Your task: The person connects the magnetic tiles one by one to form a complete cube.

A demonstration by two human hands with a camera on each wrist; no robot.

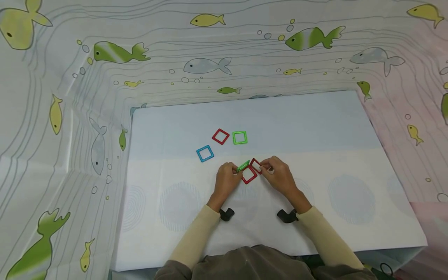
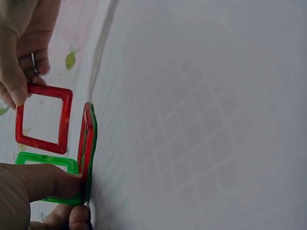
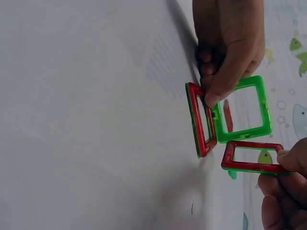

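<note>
A red square magnetic tile [image 1: 249, 181] lies on the table, and a green square tile [image 3: 264, 105] stands tilted up along its far-left edge. My left hand [image 1: 226, 179] pinches these two tiles where they meet, its thumb on the shared corner. With thumb and fingertips my right hand [image 1: 279, 174] holds another red tile [image 2: 65, 122] by its side. That tile is raised, and its near corner is close to the green and lower red tiles. Both wrists wear black camera mounts.
Beyond the hands lie a blue tile [image 1: 208, 159], a red tile [image 1: 225, 140] and a green tile [image 1: 240, 143], spread flat on the white table [image 1: 297, 124]. A fish-patterned cloth [image 1: 164, 42] surrounds the table.
</note>
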